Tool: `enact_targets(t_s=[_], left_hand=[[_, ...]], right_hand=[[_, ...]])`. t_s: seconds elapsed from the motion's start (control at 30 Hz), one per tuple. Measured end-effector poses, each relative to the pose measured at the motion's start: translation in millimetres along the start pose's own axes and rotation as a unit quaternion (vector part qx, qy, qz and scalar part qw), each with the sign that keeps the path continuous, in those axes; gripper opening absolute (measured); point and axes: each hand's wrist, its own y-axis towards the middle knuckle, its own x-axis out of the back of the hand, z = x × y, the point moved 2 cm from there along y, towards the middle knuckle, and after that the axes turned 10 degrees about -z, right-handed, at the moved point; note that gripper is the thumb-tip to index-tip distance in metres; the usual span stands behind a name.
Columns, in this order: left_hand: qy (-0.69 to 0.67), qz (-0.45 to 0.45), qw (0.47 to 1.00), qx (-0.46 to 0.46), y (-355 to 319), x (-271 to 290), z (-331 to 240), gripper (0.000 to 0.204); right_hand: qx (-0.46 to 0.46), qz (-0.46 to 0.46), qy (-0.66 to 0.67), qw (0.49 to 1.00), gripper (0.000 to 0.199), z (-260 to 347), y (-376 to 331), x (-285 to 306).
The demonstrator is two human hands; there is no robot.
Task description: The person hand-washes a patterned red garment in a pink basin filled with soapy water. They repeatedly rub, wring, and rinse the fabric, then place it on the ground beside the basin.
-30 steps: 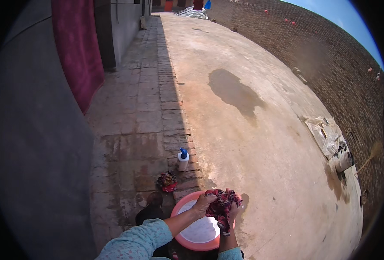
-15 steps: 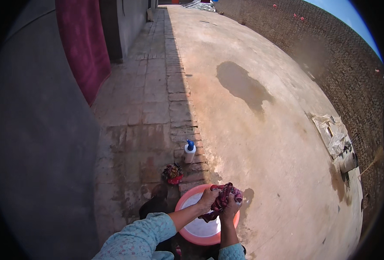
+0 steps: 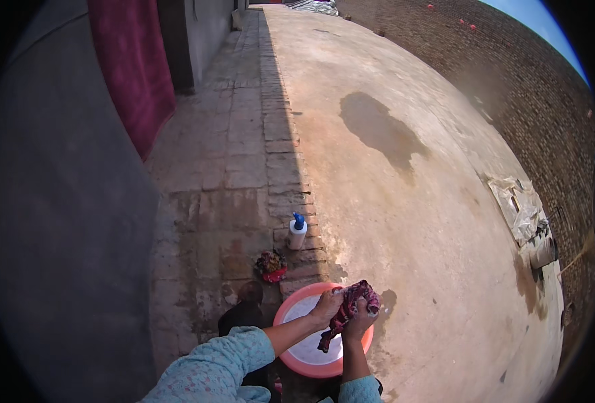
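A wet, dark red patterned cloth [image 3: 348,307] is bunched up over a pink-rimmed round basin [image 3: 291,359]. My left hand [image 3: 325,309] is closed on its left side. My right hand [image 3: 358,322] grips its right part, with the fingers partly hidden by the folds. One end of the cloth dangles over the whitish, soapy-looking content of the basin. Past the basin's upper left stands a white bottle [image 3: 297,236] with a blue pump top. Beside that lies a small crumpled multicoloured and red bundle [image 3: 271,266], apparently fabric.
A brick ledge [image 3: 281,144] runs along the shaded wall at left, where a magenta curtain [image 3: 133,74] hangs. Concrete ground [image 3: 445,269] with a wet patch [image 3: 381,131] spreads to the right. Plastic sheeting [image 3: 516,208] and a cylindrical container [image 3: 543,252] lie near the brick wall [image 3: 512,87].
Both hands still grip the cloth. Its bunched folds have shifted between them, and the dangling end now hangs lower and looks narrower. The view has moved slightly.
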Motion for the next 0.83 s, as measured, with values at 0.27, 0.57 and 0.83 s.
enact_targets(t_s=[0.27,0.57,0.83], left_hand=[[-0.179,0.026,0.971,0.153,-34.9,-14.8,-32.2,0.036],[-0.104,0.082,0.989,0.068,-4.4,-5.2,-57.7,0.019],[0.082,0.023,0.963,0.257,-13.2,-3.7,-35.9,0.066]], right_hand=[[0.274,0.083,-0.14,0.948,0.018,7.3,-0.8,-5.6],[-0.399,0.079,0.331,0.851,0.035,-20.0,40.0,25.4],[-0.317,0.136,0.519,0.782,0.054,1.8,46.4,20.7]])
